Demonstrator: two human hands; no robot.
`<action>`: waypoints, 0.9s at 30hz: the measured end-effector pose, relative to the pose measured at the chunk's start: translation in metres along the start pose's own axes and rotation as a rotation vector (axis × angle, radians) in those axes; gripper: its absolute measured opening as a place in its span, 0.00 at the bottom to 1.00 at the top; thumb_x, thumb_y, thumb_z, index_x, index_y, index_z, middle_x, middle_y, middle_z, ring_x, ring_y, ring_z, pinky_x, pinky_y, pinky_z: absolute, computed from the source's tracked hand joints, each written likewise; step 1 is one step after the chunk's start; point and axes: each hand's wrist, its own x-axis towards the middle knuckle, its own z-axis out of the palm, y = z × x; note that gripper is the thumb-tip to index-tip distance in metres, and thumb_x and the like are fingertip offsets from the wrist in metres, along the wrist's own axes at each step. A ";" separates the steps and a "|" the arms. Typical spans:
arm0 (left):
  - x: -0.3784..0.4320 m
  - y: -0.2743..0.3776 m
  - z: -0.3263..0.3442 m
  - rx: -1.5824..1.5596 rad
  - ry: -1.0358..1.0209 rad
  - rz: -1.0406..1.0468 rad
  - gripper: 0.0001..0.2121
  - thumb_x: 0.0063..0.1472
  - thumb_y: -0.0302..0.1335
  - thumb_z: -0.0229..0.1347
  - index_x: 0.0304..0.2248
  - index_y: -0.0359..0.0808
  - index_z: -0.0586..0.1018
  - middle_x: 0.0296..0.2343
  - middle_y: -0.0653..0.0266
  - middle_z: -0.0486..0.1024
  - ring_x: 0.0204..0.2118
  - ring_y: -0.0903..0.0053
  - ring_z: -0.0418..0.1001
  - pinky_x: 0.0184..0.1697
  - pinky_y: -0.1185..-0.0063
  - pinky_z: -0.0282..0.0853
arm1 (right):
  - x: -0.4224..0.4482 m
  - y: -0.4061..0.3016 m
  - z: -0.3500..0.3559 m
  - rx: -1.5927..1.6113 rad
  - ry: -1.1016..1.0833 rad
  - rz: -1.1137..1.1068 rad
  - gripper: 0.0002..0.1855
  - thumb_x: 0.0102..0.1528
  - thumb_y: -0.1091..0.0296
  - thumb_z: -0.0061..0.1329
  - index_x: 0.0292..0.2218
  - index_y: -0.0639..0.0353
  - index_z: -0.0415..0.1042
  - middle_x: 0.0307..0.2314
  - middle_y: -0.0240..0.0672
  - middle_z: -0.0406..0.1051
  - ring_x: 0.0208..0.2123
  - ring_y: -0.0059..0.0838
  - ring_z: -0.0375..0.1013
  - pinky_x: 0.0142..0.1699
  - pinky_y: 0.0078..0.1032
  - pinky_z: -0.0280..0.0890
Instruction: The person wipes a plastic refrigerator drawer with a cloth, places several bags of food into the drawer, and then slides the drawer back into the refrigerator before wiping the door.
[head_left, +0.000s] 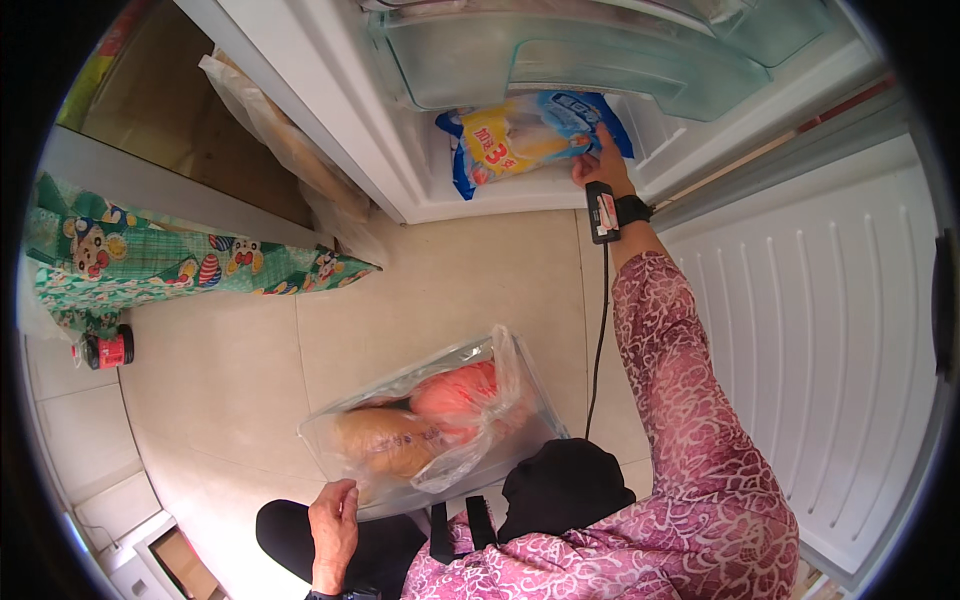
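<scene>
A blue and yellow plastic food package (525, 139) with printed writing lies in the bottom of an open refrigerator compartment (442, 202). My right hand (604, 165) touches its right end, the index finger extended over the wrapper and the other fingers partly curled; whether it grips the package I cannot tell. On the floor before me stands a clear plastic drawer (330, 420). It holds a brownish bagged item (390, 442) and a pink-red plastic bag (457, 390), partly under clear film. My left hand (335, 525) is beside the drawer's near left corner, above my knee, holding nothing visible.
Translucent drawers (585, 67) hang above the package. At the right the refrigerator door (810, 337) stands open. A green patterned cloth (202, 259), a plastic-wrapped item (285, 135) and a dark bottle (109, 349) are at the left. A black cable (600, 322) runs down from my right wrist.
</scene>
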 end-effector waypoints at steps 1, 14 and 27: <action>0.000 0.001 0.000 -0.003 0.001 0.004 0.07 0.55 0.23 0.50 0.33 0.31 0.74 0.26 0.54 0.73 0.26 0.67 0.71 0.30 0.78 0.65 | 0.010 -0.002 -0.010 -0.002 -0.001 -0.005 0.29 0.43 0.46 0.56 0.42 0.48 0.61 0.34 0.35 0.61 0.35 0.28 0.61 0.34 0.27 0.59; 0.047 0.035 0.011 -0.159 -0.079 0.155 0.07 0.55 0.23 0.49 0.31 0.29 0.74 0.27 0.55 0.73 0.30 0.68 0.71 0.33 0.78 0.65 | -0.055 -0.003 -0.051 0.473 -0.120 0.045 0.20 0.51 0.63 0.48 0.42 0.63 0.61 0.37 0.38 0.64 0.42 0.33 0.62 0.45 0.34 0.60; 0.068 0.047 0.024 -0.217 -0.179 0.161 0.07 0.55 0.24 0.50 0.32 0.29 0.75 0.27 0.55 0.74 0.30 0.73 0.72 0.34 0.79 0.65 | -0.081 -0.033 -0.025 -1.181 0.252 -1.013 0.18 0.49 0.54 0.48 0.30 0.62 0.71 0.25 0.42 0.72 0.29 0.41 0.71 0.34 0.30 0.64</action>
